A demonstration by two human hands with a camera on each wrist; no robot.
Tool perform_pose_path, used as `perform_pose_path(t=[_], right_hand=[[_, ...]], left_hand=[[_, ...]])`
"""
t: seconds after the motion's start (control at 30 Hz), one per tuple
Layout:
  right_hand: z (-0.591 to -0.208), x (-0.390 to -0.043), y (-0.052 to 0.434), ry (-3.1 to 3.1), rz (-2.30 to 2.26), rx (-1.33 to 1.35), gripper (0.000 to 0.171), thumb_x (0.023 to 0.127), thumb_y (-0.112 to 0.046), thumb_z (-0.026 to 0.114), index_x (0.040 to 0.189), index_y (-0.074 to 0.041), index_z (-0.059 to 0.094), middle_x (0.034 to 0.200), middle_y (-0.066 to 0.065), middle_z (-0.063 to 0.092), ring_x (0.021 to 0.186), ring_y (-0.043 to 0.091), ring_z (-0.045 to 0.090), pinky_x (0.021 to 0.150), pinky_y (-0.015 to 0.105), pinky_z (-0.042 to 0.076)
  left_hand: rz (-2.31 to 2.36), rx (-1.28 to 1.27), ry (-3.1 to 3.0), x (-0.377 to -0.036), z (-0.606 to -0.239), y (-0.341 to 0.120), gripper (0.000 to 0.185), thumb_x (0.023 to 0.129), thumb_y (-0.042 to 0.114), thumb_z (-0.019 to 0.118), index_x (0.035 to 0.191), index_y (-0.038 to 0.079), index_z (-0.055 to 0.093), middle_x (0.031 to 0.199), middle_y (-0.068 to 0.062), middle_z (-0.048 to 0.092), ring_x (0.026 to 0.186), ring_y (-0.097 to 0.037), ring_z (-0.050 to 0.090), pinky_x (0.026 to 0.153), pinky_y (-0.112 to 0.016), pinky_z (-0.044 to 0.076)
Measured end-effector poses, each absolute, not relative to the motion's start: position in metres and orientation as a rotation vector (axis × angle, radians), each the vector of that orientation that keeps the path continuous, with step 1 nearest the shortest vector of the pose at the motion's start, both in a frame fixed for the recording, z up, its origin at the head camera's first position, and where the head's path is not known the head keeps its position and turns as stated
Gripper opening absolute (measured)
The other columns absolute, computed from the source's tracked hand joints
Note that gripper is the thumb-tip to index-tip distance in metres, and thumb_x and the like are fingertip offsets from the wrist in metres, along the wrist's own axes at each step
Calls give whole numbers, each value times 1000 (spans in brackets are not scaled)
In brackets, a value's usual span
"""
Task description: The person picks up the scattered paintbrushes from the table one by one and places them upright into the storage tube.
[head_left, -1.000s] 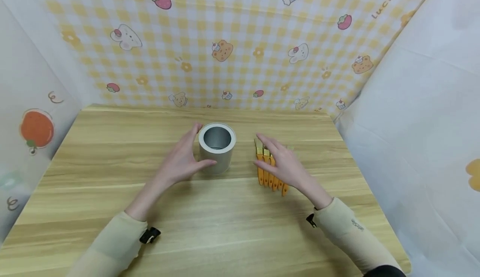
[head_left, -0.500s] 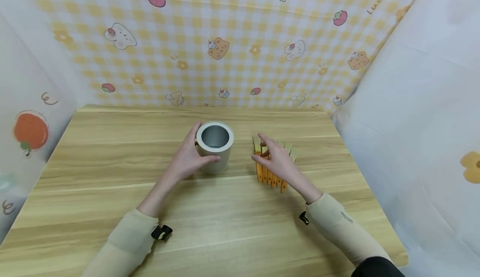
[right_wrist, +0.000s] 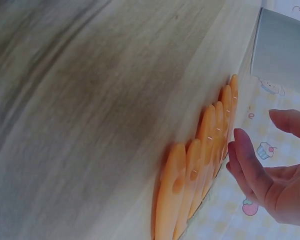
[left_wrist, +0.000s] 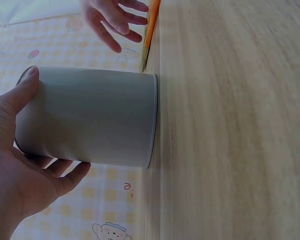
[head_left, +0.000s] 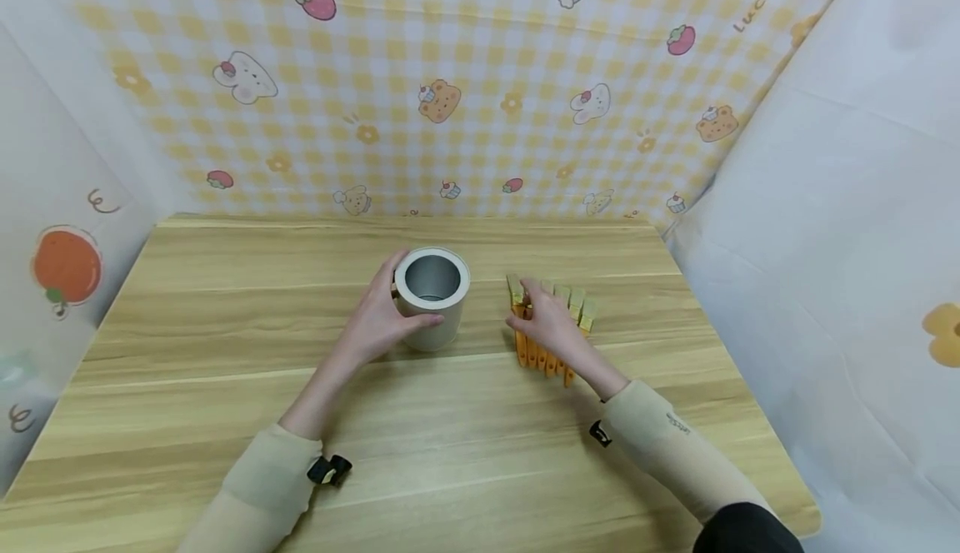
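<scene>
A grey cylindrical pot (head_left: pixel 442 320) with a pale rim and hollow middle stands upright on the wooden table. My left hand (head_left: pixel 372 317) holds it from the left, thumb on the near side and fingers round the far side, as the left wrist view also shows (left_wrist: pixel 25 175). To the right lie several flat paintbrushes (head_left: pixel 531 355) in a row, with orange handles, gold ferrules and pale bristles pointing away. Over the left brushes is my right hand (head_left: pixel 553 320), its thumb and fingers apart and loosely bent. The right wrist view shows nothing between them, with fingertips close to the orange handles (right_wrist: pixel 190 175).
The wooden table (head_left: pixel 450 453) ends at a yellow checked cloth (head_left: pixel 480 137) hung behind it. White sheets hang at the left and right sides. A black strap piece (head_left: pixel 330 470) sits at the left sleeve.
My left hand has come in against the pot and holds it. Lower and slightly left, my right hand has come down over the brushes, uncovering the bristles on the right.
</scene>
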State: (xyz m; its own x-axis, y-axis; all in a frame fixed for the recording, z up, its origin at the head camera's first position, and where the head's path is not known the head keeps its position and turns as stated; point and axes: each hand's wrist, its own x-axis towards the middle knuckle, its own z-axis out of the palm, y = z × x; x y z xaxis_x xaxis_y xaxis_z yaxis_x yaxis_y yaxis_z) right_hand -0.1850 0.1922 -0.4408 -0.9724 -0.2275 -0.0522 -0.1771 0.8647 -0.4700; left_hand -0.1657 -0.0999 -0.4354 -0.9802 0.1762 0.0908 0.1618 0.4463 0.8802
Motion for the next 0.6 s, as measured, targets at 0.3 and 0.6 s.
perform_pose_path(t=[0.3, 0.6], right_hand=[[-445, -190, 187, 2937, -657, -271, 74, 87, -11, 80, 150, 6, 45, 136, 28, 63, 82, 27, 68, 80, 43, 62], [-449, -192, 180, 2917, -613, -241, 78, 83, -7, 84, 150, 4, 46, 141, 28, 59, 118, 40, 64, 94, 53, 60]], left_hand=[[1650, 320, 2628, -158, -434, -104, 119, 73, 31, 95, 164, 18, 20, 160, -15, 41, 136, -43, 52, 116, -62, 41], [1670, 328, 2621, -152, -434, -106, 119, 72, 29, 96, 164, 16, 22, 160, -12, 42, 136, -39, 54, 117, -60, 42]])
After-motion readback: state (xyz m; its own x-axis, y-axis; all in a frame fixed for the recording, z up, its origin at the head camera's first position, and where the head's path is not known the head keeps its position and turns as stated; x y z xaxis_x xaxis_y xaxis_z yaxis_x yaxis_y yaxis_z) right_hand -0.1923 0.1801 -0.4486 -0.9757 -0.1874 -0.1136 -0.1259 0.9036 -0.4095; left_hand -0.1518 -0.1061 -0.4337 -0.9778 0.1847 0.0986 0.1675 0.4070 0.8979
